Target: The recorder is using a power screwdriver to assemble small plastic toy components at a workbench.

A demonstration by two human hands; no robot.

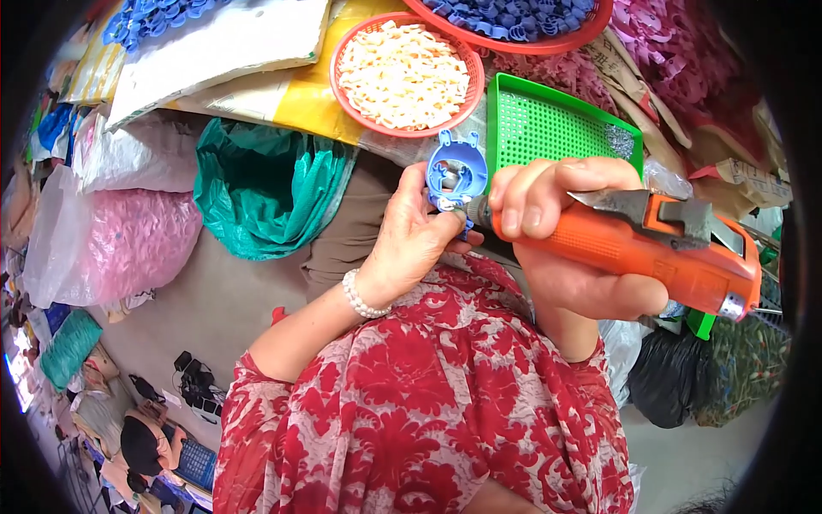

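Between the thumb and fingers of my left hand (413, 221) is a blue plastic part (457, 163), round and hollow with small lugs on top. My right hand (556, 206) is wrapped round an orange power screwdriver (625, 253), which lies almost level and points left. Its dark tip meets the lower edge of the blue part, close to my left thumb; the exact contact point is hidden. A metal clip or blade sits on top of the screwdriver body.
Ahead stand a red basket of cream-coloured small parts (477, 81), a green perforated tray (556, 120) with tiny metal pieces in its corner, and a red basket of blue parts (591, 30). A green sack (248, 197) stands open at left, beside a bag of pink parts (137, 240).
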